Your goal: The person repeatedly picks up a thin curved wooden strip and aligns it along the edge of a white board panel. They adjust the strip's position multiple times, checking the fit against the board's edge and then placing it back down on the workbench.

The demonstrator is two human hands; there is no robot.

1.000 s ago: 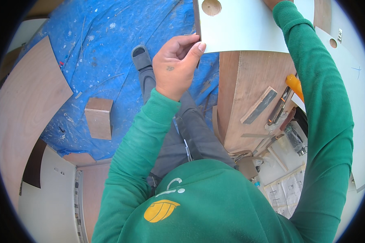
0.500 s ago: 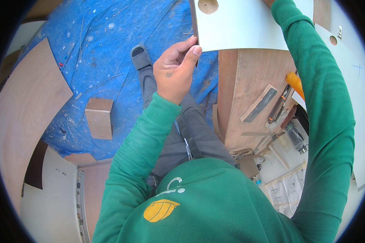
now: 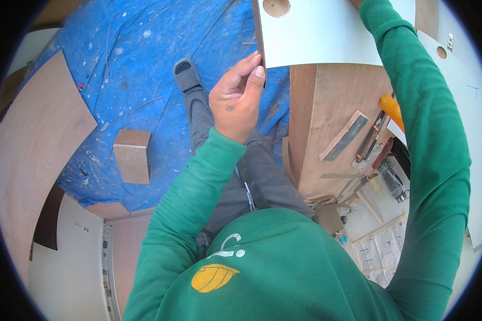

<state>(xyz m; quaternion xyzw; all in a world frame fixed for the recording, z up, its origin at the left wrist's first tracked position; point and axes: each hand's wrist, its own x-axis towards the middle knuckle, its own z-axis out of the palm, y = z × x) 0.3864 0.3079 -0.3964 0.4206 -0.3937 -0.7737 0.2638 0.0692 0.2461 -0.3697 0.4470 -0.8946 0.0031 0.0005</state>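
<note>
At the top of the view lies a white panel [image 3: 326,37] with a round, shallow recess near its left side. A narrow dark edge strip [image 3: 259,32] runs along the panel's left edge and reaches slightly past the near corner. My left hand [image 3: 236,101] is at that corner, thumb and fingers closed on the strip. Of my right hand [image 3: 357,2] only a sliver shows at the upper border, over the white panel; its fingers are out of sight.
The panel is above a brown wooden box [image 3: 326,91], on which lie a dark-faced wood block [image 3: 344,136] and a cutter knife [image 3: 370,136]. Blue sheeting [image 3: 128,69] covers the floor, with a small wooden block [image 3: 132,156] on it. A curved plywood sheet [image 3: 43,128] stands left.
My left hand has shifted slightly down and to the right along the panel's edge, still closed at the corner. My right arm keeps nearly the same place.
</note>
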